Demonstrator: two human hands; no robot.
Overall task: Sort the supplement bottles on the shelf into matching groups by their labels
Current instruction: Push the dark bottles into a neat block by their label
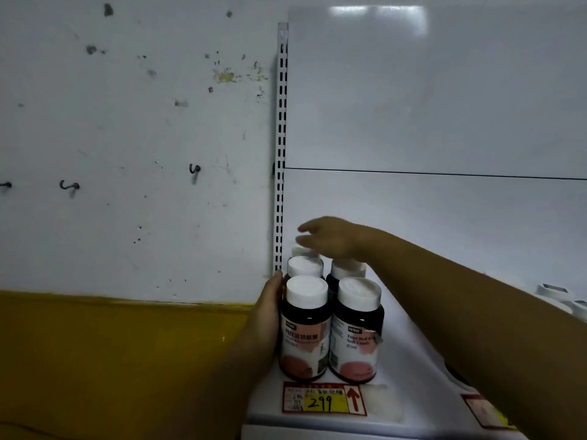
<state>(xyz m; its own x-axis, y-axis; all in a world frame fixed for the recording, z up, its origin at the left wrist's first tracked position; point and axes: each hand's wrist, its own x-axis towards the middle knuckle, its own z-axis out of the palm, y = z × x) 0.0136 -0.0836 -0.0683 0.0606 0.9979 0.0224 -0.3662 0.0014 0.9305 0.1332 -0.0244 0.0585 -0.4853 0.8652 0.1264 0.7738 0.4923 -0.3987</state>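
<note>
Several dark supplement bottles with white caps and pink-and-white labels stand in two rows at the left end of a white shelf [397, 360]. The front left bottle [305, 328] and front right bottle [357, 331] have more bottles behind them [305, 266]. My left hand [265, 315] lies flat against the left side of the front left bottle, fingers straight. My right hand [330, 238] hovers over the caps of the rear bottles with fingers spread, holding nothing. The rear bottles are partly hidden.
A red and yellow price tag [324, 400] reading 299 is stuck on the shelf's front edge. A slotted metal upright [281, 154] runs up the left of the shelf's back panel. More white caps [559, 296] show at the far right, past my forearm.
</note>
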